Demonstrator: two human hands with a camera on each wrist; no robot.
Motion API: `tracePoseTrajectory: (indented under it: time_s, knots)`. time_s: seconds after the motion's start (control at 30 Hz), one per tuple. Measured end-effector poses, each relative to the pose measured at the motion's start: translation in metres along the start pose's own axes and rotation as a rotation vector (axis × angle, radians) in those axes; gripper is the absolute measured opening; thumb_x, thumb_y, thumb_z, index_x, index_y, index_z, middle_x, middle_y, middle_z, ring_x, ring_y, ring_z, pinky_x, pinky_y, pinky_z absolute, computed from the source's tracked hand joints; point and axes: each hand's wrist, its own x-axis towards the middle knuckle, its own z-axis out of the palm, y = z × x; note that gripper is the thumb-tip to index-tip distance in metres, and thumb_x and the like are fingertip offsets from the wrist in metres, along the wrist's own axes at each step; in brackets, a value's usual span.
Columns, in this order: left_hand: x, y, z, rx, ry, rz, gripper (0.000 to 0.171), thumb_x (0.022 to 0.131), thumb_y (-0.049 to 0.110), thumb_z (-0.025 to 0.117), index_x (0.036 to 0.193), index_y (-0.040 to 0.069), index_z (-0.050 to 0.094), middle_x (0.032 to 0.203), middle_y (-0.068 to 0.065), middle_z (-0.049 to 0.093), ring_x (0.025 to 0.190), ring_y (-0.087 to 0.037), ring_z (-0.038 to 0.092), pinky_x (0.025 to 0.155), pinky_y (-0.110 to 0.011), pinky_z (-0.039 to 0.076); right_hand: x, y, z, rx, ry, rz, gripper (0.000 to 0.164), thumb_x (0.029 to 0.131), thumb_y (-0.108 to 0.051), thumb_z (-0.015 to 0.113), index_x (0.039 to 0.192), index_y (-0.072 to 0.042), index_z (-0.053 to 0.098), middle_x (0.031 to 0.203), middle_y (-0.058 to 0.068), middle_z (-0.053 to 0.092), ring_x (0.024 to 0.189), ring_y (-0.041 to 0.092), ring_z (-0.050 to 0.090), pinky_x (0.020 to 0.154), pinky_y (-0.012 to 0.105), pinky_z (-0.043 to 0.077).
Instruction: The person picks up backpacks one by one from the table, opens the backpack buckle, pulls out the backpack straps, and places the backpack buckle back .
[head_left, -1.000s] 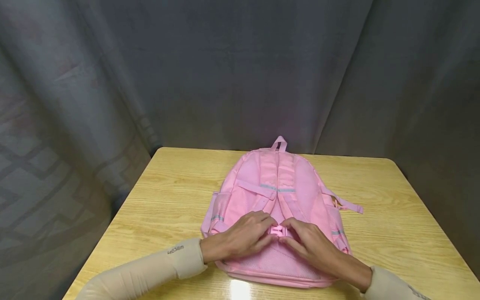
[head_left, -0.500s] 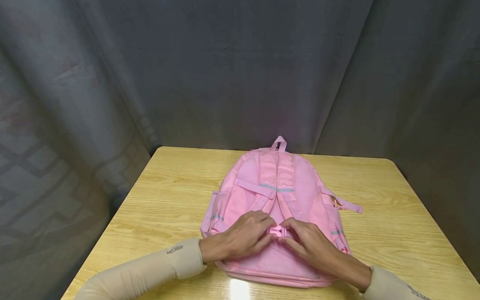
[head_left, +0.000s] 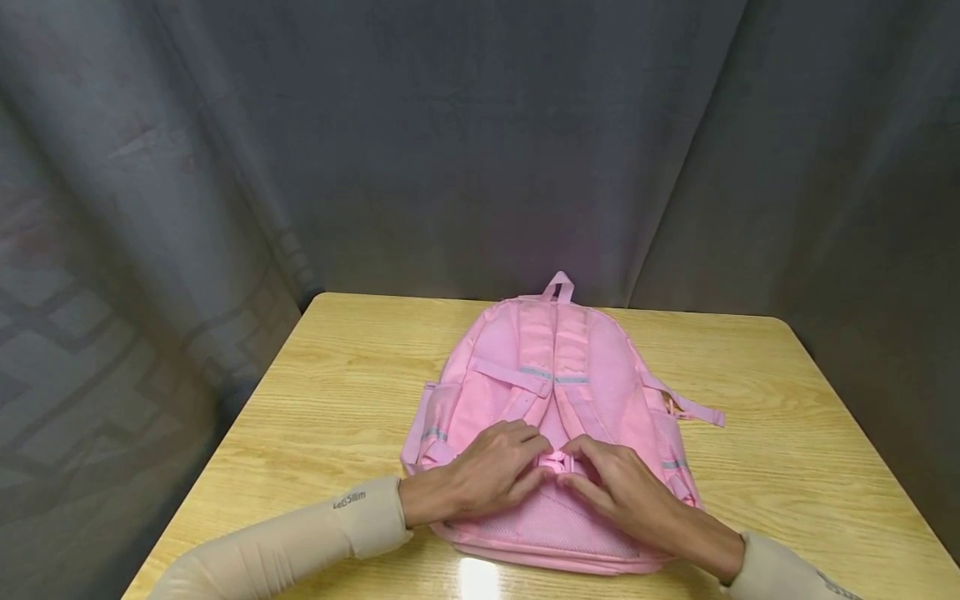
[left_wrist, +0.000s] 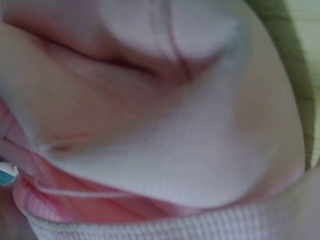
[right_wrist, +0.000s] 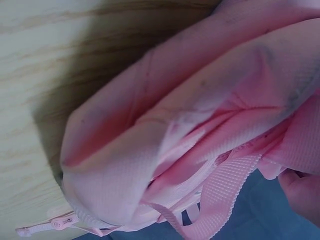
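A pink backpack (head_left: 611, 358) lies with its shoulder straps (head_left: 536, 333) facing up and its top handle (head_left: 560, 287) pointing away. Low on this side, a small pink plastic buckle (head_left: 556, 462) sits between both hands. The left hand (head_left: 502, 467) pinches its left end between thumb and fingers. From the other side, the right hand (head_left: 626, 487) pinches the right end. Whether the buckle halves are fully joined cannot be told. Pink fabric (left_wrist: 165, 145) fills the left wrist view, blurred. In the right wrist view, part of a hand (right_wrist: 302, 192) shows beside a webbing strap (right_wrist: 225, 195).
The backpack rests on a light wooden table (head_left: 352, 375). A loose side strap (head_left: 701, 412) sticks out on its right. Grey curtains (head_left: 465, 150) hang behind the table and along both sides.
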Motion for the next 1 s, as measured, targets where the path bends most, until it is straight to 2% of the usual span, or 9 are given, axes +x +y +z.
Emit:
tracePoseTrajectory:
  time_s: [0.23, 0.47, 1.0]
  knots:
    - [-0.0012, -0.0004, -0.0002, 0.017, 0.019, 0.002, 0.018, 0.098, 0.028, 0.061, 0.106, 0.014, 0.069, 0.101, 0.003, 0.069, 0.09, -0.009, 0.061, 0.081, -0.022, 0.051, -0.0007, 0.0004, 0.0001, -0.011, 0.005, 0.002, 0.021, 0.086, -0.015, 0.078, 0.102, -0.017, 0.064, 0.074, -0.019, 0.047, 0.063, -0.003, 0.041, 0.057, 0.007, 0.033]
    - [-0.0026, -0.0017, 0.0, 0.021, 0.025, -0.01, 0.019, 0.1, 0.03, 0.06, 0.104, 0.014, 0.069, 0.097, 0.005, 0.069, 0.085, -0.008, 0.06, 0.079, -0.02, 0.051, -0.0012, 0.0004, 0.0003, -0.016, 0.012, 0.01, 0.022, 0.085, -0.015, 0.078, 0.101, -0.018, 0.063, 0.07, -0.018, 0.042, 0.062, -0.007, 0.034, 0.053, 0.006, 0.03]
    - [-0.0027, -0.0015, -0.0015, -0.001, 0.023, -0.017, 0.017, 0.099, 0.026, 0.06, 0.106, 0.012, 0.068, 0.098, 0.004, 0.069, 0.088, -0.008, 0.06, 0.083, -0.021, 0.052, -0.0016, -0.0008, -0.0016, -0.014, 0.034, -0.005, 0.024, 0.085, -0.014, 0.078, 0.103, -0.019, 0.063, 0.071, -0.018, 0.043, 0.062, -0.007, 0.035, 0.053, 0.005, 0.029]
